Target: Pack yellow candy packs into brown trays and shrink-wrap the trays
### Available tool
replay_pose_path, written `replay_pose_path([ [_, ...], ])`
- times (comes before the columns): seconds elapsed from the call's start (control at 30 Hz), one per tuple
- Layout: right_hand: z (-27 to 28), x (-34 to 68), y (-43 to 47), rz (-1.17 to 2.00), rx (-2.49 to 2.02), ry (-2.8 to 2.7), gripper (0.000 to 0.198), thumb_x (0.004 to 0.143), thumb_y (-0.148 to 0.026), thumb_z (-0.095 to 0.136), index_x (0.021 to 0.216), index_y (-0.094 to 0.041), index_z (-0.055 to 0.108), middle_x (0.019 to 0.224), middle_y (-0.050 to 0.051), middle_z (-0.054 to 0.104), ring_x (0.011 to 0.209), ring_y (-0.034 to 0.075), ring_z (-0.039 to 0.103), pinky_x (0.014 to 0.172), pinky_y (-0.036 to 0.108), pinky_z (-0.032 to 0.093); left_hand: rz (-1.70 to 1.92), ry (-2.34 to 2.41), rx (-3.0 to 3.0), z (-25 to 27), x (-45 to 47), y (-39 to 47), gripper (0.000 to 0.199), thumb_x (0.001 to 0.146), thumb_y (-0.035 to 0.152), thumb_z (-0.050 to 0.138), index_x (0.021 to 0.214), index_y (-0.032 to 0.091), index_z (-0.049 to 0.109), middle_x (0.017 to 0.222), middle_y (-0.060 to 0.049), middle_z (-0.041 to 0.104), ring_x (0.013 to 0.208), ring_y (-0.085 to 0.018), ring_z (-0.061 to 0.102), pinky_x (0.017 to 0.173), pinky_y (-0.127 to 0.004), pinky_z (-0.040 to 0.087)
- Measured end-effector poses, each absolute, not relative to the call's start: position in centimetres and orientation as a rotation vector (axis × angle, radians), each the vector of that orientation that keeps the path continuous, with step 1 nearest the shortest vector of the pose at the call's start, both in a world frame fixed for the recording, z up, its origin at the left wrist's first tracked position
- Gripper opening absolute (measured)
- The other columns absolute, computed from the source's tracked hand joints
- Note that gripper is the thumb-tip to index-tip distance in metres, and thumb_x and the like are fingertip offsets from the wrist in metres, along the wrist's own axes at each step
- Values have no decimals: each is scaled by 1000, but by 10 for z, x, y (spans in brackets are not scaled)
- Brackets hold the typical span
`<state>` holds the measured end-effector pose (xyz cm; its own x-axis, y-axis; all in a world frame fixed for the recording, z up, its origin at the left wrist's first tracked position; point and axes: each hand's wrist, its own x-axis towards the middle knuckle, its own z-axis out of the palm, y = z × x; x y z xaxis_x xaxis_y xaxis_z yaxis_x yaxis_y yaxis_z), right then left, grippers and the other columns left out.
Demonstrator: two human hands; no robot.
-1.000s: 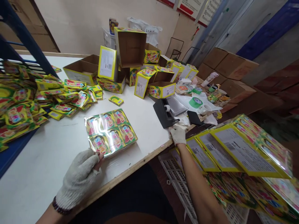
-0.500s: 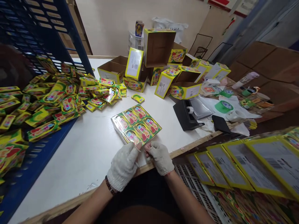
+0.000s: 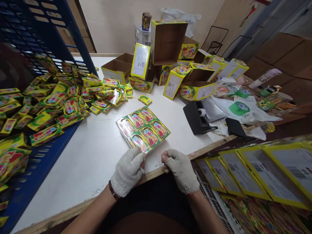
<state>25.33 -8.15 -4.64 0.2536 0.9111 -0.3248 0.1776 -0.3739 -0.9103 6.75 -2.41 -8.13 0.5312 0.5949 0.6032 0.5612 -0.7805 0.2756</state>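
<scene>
A block of several small printed cartons (image 3: 143, 129), laid edge to edge with a glossy clear sheen, lies flat on the white table in front of me. My left hand (image 3: 129, 167), in a white knit glove with bare fingertips, is at the block's near corner, its fingers curled closed. Whether it pinches anything is too small to tell. My right hand (image 3: 181, 169), gloved the same way, is closed above the table's front edge, apart from the block. Thumb and forefinger press together; anything between them cannot be made out.
A blue crate (image 3: 55, 148) spills a heap of small cartons (image 3: 56, 97) at left. Display boxes (image 3: 143, 61) stand at the back. A black tape dispenser (image 3: 198, 117), a green tape roll (image 3: 239, 108) and a phone-like black slab (image 3: 235, 127) lie right. Filled boxes (image 3: 255, 172) stand lower right.
My right hand has moved right, away from the block's near corner and from my left hand. My left hand stays by that corner. The view has shifted slightly.
</scene>
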Motion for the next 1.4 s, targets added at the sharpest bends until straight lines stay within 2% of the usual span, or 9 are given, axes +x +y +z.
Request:
replay_pose_path([
  [0.37, -62, 243, -52, 1303, -1447, -1079, 25, 78, -42, 61, 70, -19, 59, 59, -1, 57, 54, 11, 50, 52, 23, 40, 1174, 998, 2681, -96, 65, -25, 17, 81, 5, 47, 82, 19, 56, 77, -6, 58, 72, -18, 52, 61, -27, 46],
  [0.5, -74, 246, -53, 1343, -1419, -1058, 27, 78, -44, 61, 68, -19, 57, 59, -1, 55, 54, 11, 49, 51, 23, 39, 1191, 1028, 2729, -94, 66, -25, 25, 81, 6, 47, 100, 18, 56, 87, -7, 60, 78, -18, 56, 66, -28, 49],
  [0.67, -73, 248, -55, 1338, -1463, -1053, 28, 75, -46, 62, 69, -19, 59, 56, -1, 55, 52, 12, 49, 49, 24, 39, 863, 1189, 3018, -79, 72, -32, 45, 83, 4, 46, 122, 25, 53, 78, -2, 55, 65, -17, 51, 54, -27, 41],
  [0.87, -77, 246, -52, 1376, -1505, -988, 27, 75, -45, 61, 67, -19, 57, 56, -2, 56, 48, 10, 49, 48, 23, 40, 366, 1334, 2959, -57, 79, -39, 36, 81, 13, 55, 115, 23, 61, 94, -6, 60, 75, -20, 56, 62, -31, 45],
  [1.0, -85, 238, -49, 1288, -1677, -948, 18, 74, -38, 60, 68, -20, 57, 55, -2, 58, 48, 12, 52, 48, 24, 41, 383, 1430, 2823, -48, 89, -31, 14, 89, 27, 52, 91, 22, 65, 87, -6, 59, 77, -21, 57, 64, -32, 41],
  [1.1, -93, 237, -52, 1067, -1864, -1033, 15, 69, -34, 65, 70, -22, 55, 56, -3, 59, 54, 14, 55, 53, 25, 44, 520, 1512, 2803, -50, 98, -21, 25, 91, 39, 51, 77, 21, 62, 79, -6, 59, 74, -21, 56, 62, -34, 37],
  [1.2, -99, 252, -52, 856, -1848, -1055, 24, 69, -42, 64, 76, -22, 53, 66, 0, 62, 62, 16, 60, 62, 29, 49, 646, 1554, 2828, -60, 103, -16, 21, 88, 38, 55, 78, 21, 62, 78, -5, 60, 72, -22, 55, 62, -35, 35],
  [1.33, -94, 287, -26, 593, -1796, -948, 39, 79, -50, 56, 101, -18, 55, 92, 9, 68, 83, 21, 66, 79, 35, 52, 736, 1524, 2791, -73, 98, -17, 10, 85, 28, 58, 87, 20, 62, 84, -7, 61, 75, -22, 56, 64, -35, 37],
  [1.4, -84, 299, -6, 647, -1808, -1056, 41, 85, -52, 49, 106, -17, 57, 101, 13, 68, 96, 23, 65, 89, 39, 50, 940, 1447, 2587, -76, 91, -14, 20, 83, 30, 61, 99, 18, 60, 94, -8, 61, 83, -23, 58, 71, -36, 43],
])
